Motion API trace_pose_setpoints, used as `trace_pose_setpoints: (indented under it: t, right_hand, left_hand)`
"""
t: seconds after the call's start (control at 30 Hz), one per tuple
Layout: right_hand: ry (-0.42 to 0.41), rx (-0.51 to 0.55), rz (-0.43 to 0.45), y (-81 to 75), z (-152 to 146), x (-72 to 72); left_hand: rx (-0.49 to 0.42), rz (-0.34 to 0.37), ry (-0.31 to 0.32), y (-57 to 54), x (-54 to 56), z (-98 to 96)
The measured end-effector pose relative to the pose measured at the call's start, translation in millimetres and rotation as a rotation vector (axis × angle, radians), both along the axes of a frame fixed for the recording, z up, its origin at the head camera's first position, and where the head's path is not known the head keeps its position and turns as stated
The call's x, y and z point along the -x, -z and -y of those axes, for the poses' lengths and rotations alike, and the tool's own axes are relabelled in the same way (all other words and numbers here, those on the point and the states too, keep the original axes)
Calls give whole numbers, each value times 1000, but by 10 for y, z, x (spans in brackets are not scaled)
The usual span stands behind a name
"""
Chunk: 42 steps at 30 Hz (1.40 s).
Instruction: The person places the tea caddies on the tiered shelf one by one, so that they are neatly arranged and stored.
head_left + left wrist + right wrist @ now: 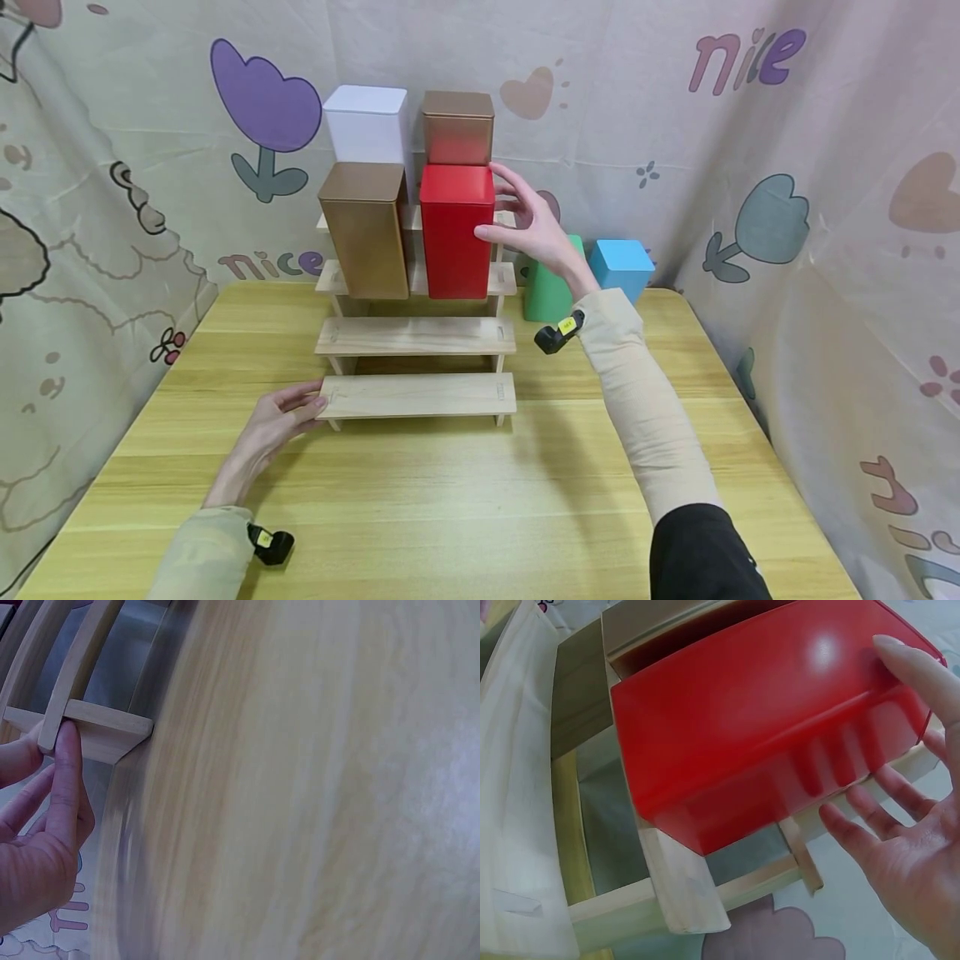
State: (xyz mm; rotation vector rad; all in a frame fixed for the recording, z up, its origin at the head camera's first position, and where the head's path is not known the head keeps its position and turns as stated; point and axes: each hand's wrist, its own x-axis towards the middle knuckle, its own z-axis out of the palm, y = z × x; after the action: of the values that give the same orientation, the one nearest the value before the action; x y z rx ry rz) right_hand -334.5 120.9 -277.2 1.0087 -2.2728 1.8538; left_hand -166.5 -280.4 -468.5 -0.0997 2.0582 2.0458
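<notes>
A wooden stepped rack (416,396) stands on the table. At its lowest step's left end, my left hand (281,421) pinches the board between thumb and fingers, as the left wrist view also shows. A red tin box (457,233) stands upright on an upper step. My right hand (532,221) is at the red box's right side, its thumb (911,667) over the front near the top. The other fingers are spread and loosely bent beside the box, apart from its side in the right wrist view. A gold-brown box (367,233) stands left of the red one.
Behind these, a white box (366,125) and a copper-brown box (459,129) stand on the top step. Right of the rack, a green box (546,292) and a blue box (622,267) stand on the table (420,508). A printed curtain (585,50) hangs behind.
</notes>
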Motion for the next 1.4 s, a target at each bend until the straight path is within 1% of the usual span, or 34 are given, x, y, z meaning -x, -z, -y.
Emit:
trace_pose_setpoints:
  t: [0.2, 0.37, 0.5, 0.6, 0.7, 0.8, 0.87, 1.03, 1.13, 1.2, 1.33, 1.4]
  right_hand:
    - [71, 23, 0, 119, -110, -51]
    - [150, 63, -29, 268, -288, -92]
    - [230, 125, -13, 433, -456, -141]
    - [295, 166, 13, 591, -585, -162]
    - [360, 177, 41, 755, -699, -165]
    - [404, 166, 64, 881, -789, -185]
    - [423, 144, 80, 912, -826, -227]
    - [454, 46, 110, 900, -853, -344]
    - [461, 8, 118, 903, -860, -353]
    - [463, -3, 125, 915, -870, -338]
    - [462, -8, 147, 1045, -938, -207]
    - [465, -26, 158, 1122, -976, -137]
  left_hand:
    - [-7, -1, -5, 8, -9, 7]
    - [47, -3, 3, -9, -17, 7]
    - [57, -1, 7, -16, -18, 1]
    - [59, 1, 8, -17, -19, 0]
    - [61, -1, 9, -14, -18, 2]
    - [54, -4, 10, -7, -14, 5]
    - [49, -5, 13, -6, -15, 5]
    - [44, 4, 6, -4, -17, 4]
    - [52, 4, 4, 1, -13, 4]
    - [46, 3, 1, 4, -10, 3]
    - [8, 1, -11, 12, -7, 4]
    - [-4, -3, -11, 13, -5, 3]
